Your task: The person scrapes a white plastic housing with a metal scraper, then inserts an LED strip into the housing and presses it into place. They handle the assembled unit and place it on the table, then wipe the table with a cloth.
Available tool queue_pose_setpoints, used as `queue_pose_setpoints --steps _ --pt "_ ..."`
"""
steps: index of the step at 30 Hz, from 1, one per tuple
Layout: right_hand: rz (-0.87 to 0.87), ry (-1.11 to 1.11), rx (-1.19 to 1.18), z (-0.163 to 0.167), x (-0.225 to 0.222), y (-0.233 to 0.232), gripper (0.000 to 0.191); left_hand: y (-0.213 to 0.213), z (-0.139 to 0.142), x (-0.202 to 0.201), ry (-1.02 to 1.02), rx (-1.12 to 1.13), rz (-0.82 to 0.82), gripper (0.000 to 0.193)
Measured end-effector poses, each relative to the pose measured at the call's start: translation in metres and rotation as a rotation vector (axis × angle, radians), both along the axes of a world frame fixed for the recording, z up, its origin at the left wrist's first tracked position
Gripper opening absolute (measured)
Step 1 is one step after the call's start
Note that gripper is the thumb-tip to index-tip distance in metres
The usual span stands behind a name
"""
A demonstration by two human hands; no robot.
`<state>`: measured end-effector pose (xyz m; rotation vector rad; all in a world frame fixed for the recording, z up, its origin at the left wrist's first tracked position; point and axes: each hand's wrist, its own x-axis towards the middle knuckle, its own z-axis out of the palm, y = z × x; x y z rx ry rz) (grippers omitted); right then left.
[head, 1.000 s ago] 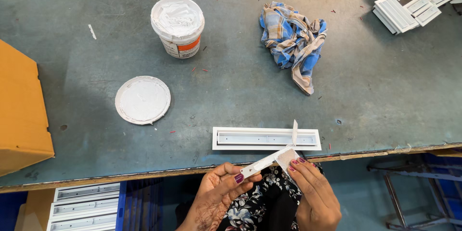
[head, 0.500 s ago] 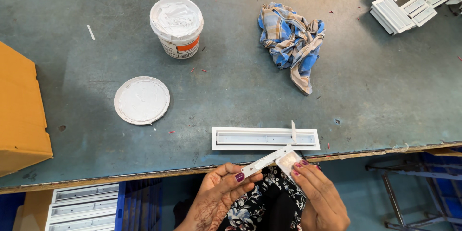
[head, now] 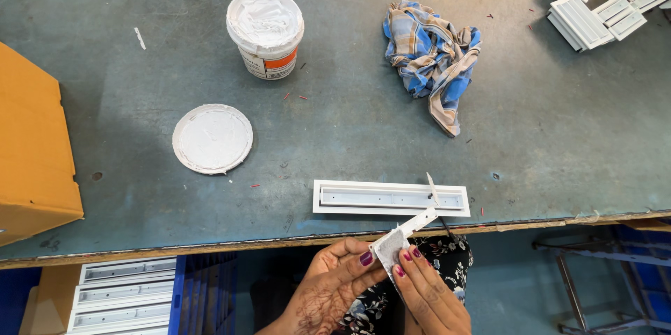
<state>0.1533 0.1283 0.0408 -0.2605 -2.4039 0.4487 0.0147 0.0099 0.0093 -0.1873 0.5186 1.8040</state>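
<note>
- Our left hand (head: 334,280) grips a short white plastic strip (head: 412,229) just below the table edge.
- Our right hand (head: 430,293) pinches a small grey sandpaper piece (head: 388,245) against that strip.
- A long white rectangular frame (head: 390,198) lies on the grey-green table (head: 335,132) just above.

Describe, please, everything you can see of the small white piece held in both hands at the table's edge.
The small white piece is a short, flat strip, apparently plastic, tilted with its far end rising to the right. A greyish, dull patch covers its near end; what that is cannot be told. The left hand pinches it from the left, the right hand from below, fingertips on the patch. It is held just below the table edge, near the long white frame, not touching it.
</note>
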Motion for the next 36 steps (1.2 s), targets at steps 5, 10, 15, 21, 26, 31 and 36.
queue_pose_setpoints --steps 5,10,15,21,26,31,36 --pt "-0.044 -0.005 0.061 -0.007 0.004 -0.002 0.021 0.003 -0.004 0.003 0.030 0.020 -0.001 0.018" --pt "-0.066 -0.071 0.055 -0.005 0.013 -0.002 0.023 0.004 -0.006 0.007 0.042 0.036 0.007 0.015" --pt "0.025 -0.103 0.100 -0.021 0.037 0.013 0.023 0.004 -0.004 0.008 0.034 0.017 0.000 0.015" --pt "0.326 -0.522 0.423 -0.051 0.058 0.074 0.036 0.006 -0.005 0.007 0.074 0.051 -0.010 0.015" --pt "0.213 -0.356 0.132 -0.004 0.054 0.073 0.043 0.005 -0.006 0.004 0.119 0.054 0.010 0.016" --pt "-0.163 0.028 -0.069 0.037 0.003 0.015 0.017 0.005 -0.006 0.004 0.129 0.015 0.007 0.020" --pt "-0.146 0.027 -0.083 0.052 -0.009 0.012 0.016 0.004 -0.006 0.005 0.153 0.069 0.020 0.018"
